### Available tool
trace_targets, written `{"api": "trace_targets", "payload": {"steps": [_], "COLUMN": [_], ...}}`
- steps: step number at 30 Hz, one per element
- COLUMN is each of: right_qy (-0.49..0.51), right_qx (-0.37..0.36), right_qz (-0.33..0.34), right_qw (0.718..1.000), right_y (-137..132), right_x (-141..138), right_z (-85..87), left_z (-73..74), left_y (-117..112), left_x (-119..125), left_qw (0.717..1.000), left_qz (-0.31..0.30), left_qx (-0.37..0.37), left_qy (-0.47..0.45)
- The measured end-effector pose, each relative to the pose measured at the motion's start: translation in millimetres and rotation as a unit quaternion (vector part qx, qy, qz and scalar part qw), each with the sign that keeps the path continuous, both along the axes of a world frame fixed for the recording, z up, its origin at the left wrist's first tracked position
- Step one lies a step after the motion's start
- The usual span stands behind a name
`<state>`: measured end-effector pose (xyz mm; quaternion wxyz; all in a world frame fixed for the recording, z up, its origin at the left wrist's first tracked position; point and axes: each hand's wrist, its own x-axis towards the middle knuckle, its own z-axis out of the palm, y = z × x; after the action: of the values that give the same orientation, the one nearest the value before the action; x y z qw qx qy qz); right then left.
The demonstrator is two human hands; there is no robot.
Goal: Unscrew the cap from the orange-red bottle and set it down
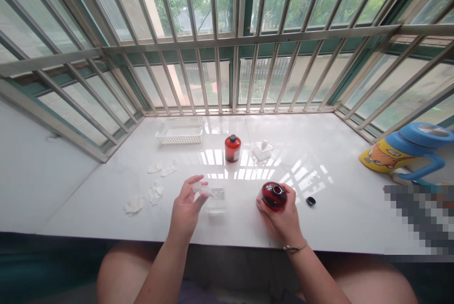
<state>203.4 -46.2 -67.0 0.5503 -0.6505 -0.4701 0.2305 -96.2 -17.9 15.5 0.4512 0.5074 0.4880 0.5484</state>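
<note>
My right hand (285,214) is wrapped round a dark red glass bottle (272,195), whose open mouth faces up with no cap on it. Just right of that hand, a black cap (310,201) lies on the white tabletop. Between thumb and fingers, my left hand (187,204) pinches a small translucent plastic piece (201,189) with a narrow tip pointing right; it looks like a small funnel, but its exact kind is unclear. Right beside and partly beneath it stands a clear square container (216,207). Its contents are hard to make out.
A second red bottle (232,149) with a black cap stands farther back, near a small clear box with white tissue (263,150). A white basket (181,131) sits back left. Crumpled white tissues (155,193) lie left. A blue-yellow flask (390,150) is at right; metal bars (234,41) border the back.
</note>
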Motion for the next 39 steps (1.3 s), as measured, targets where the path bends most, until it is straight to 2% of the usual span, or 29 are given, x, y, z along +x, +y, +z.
{"api": "trace_targets", "payload": {"steps": [4,11,16,19,20,22,24,25,27,29,32,36,39], "right_qy": [-0.002,-0.002,0.005,0.011,0.014,0.015,0.015,0.016,0.018,0.019,0.014,0.012,0.009], "right_qx": [-0.004,-0.001,-0.006,-0.010,-0.011,-0.012,-0.010,-0.010,-0.010,-0.010,-0.008,-0.012,-0.013], "right_qz": [-0.001,-0.002,-0.001,-0.004,-0.004,-0.004,-0.005,-0.005,-0.003,-0.002,-0.001,-0.004,-0.004], "right_qw": [1.000,1.000,1.000,1.000,1.000,1.000,1.000,1.000,1.000,1.000,1.000,1.000,1.000], "right_y": [-0.1,0.9,-0.5,-1.2,-1.2,-1.0,-0.6,-0.5,-0.3,-0.3,-0.3,-0.2,-0.2], "right_x": [0.1,-0.3,-1.1,-2.1,-2.5,-3.1,-3.3,-3.2,-2.7,-1.9,-1.0,-0.8,-0.7], "right_z": [0.2,0.9,4.5,7.3,8.1,9.0,9.0,8.6,7.4,5.6,3.2,1.8,2.3], "left_z": [-3.3,-7.5,-1.1,5.4,6.8,6.8,3.0,0.0,-7.5,-15.6,-27.9,-42.2,-48.1], "left_y": [2.1,-0.2,-4.6,-5.5,-5.1,-2.9,1.0,3.3,8.5,13.7,20.6,26.3,27.4], "left_x": [-1.4,-1.7,-14.9,-37.5,-48.1,-73.0,-100.5,-114.0,-138.7,-157.9,-175.1,-182.4,-181.8], "left_qw": [0.999,1.000,0.989,0.951,0.926,0.857,0.787,0.761,0.729,0.720,0.731,0.724,0.715], "left_qz": [0.014,0.006,0.035,0.108,0.134,0.179,0.202,0.212,0.228,0.228,0.206,0.165,0.159], "left_qx": [0.030,0.029,0.125,0.199,0.215,0.225,0.203,0.182,0.144,0.120,0.115,0.105,0.097], "left_qy": [-0.010,0.002,0.072,0.211,0.281,0.428,0.546,0.585,0.629,0.644,0.640,0.661,0.674]}}
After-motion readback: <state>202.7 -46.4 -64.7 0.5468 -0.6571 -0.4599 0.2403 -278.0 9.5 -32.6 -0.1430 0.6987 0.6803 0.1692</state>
